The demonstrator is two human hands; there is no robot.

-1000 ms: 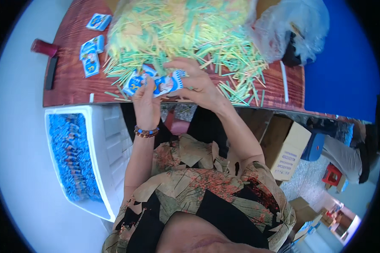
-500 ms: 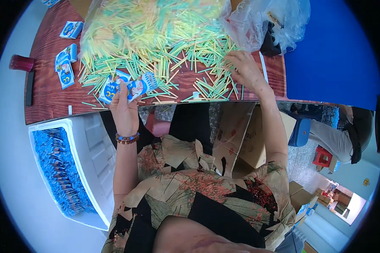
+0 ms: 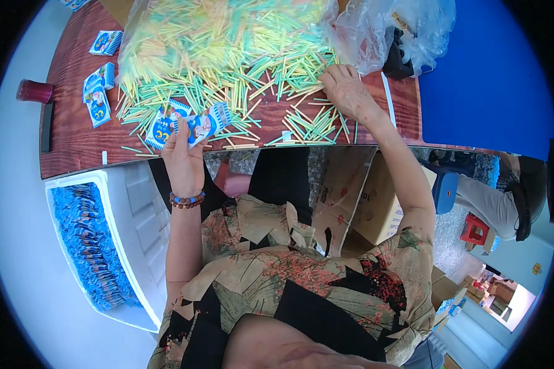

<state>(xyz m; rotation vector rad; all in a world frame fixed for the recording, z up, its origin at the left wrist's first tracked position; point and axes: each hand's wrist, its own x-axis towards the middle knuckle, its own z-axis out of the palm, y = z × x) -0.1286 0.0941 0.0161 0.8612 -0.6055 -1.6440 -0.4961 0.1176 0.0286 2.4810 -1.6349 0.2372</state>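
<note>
My left hand [image 3: 184,154] pinches two small blue-and-white packets [image 3: 205,125] between thumb and fingers, fanned apart over the table's near edge. Across the table lies a big heap of thin sticks [image 3: 228,80] in pale green, yellow and pink, like short straws. At the heap's right edge is my right hand [image 3: 351,98], its fingers curled down among the sticks. Its fingertips are hidden, so what they hold does not show. A smaller loose group of sticks [image 3: 317,128] lies nearer me, below that hand.
More packets [image 3: 97,104] lie at the table's left, near a dark red cup [image 3: 34,91]. A white foam box [image 3: 126,264] full of blue packets stands lower left. Clear plastic [image 3: 366,37] and a black object [image 3: 399,61] sit back right. Under the table is a carton [image 3: 375,206].
My right hand has shifted slightly left and away from me, its fingers curling further at the heap's edge. My left hand keeps the packets in nearly the same place.
</note>
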